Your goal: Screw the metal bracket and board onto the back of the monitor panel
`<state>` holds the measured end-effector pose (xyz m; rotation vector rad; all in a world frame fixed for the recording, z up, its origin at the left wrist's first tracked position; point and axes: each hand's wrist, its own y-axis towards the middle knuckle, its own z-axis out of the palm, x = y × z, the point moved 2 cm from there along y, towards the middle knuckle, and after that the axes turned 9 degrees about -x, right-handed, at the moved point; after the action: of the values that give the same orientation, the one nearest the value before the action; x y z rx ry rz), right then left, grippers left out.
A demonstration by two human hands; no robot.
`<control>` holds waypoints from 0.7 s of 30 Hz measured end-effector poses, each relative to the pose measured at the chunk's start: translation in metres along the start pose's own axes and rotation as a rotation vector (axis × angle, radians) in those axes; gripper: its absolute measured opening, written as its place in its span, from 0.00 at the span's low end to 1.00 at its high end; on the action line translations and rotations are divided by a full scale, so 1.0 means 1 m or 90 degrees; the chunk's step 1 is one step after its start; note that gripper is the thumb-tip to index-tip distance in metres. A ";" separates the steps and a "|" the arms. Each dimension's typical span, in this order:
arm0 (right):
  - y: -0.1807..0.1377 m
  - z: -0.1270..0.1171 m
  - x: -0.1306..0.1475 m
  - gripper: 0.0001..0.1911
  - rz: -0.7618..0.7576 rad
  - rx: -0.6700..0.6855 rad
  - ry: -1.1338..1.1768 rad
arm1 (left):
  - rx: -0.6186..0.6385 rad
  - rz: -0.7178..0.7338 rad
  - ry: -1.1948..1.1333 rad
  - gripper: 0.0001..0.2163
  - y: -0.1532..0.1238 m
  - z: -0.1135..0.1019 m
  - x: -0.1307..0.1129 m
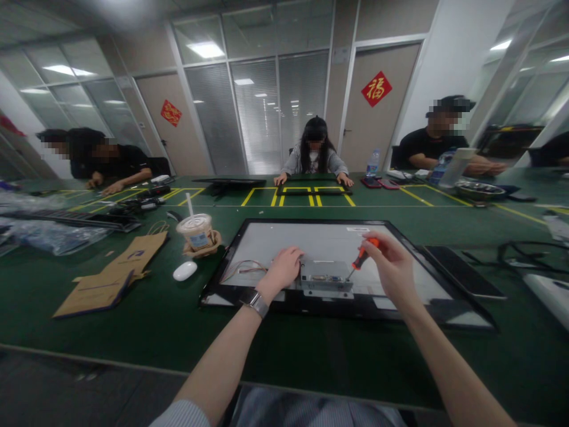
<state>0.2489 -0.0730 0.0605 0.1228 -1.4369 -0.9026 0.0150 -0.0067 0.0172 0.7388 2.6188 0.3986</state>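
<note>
A large flat display panel [275, 237] with a black frame and a pale back lies on the green table in front of me. Near its front edge sits a metal bracket box [326, 271] with a circuit board showing inside. My right hand [393, 264] grips a red and black screwdriver [362, 255], its tip down at the right end of the bracket box. My left hand [284, 270], with a watch on the wrist, rests at the box's left side, fingers stretched out over it. Thin loose wires [249, 267] lie left of that hand.
On the left are a white mouse [185, 271], an iced drink cup [196, 228] in a cardboard holder and a brown paper bag [120, 267]. A black keyboard-like slab [462, 270] lies at the panel's right. Across the table, a person [315, 154] touches a dark frame; other people sit at both sides.
</note>
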 end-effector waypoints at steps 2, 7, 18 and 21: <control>-0.001 0.001 0.001 0.09 0.007 0.020 0.016 | 0.003 -0.001 0.000 0.17 0.000 -0.001 -0.001; -0.003 0.004 0.003 0.12 0.039 0.068 0.075 | 0.005 -0.003 0.000 0.17 -0.001 -0.002 -0.002; -0.003 0.004 0.003 0.12 0.040 0.066 0.070 | 0.002 0.000 0.000 0.17 0.000 0.000 0.000; -0.003 0.004 0.002 0.12 0.059 0.066 0.084 | 0.000 0.001 0.000 0.17 0.000 0.001 0.000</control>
<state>0.2441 -0.0747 0.0613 0.1891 -1.3553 -0.7311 0.0156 -0.0068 0.0166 0.7419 2.6181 0.3987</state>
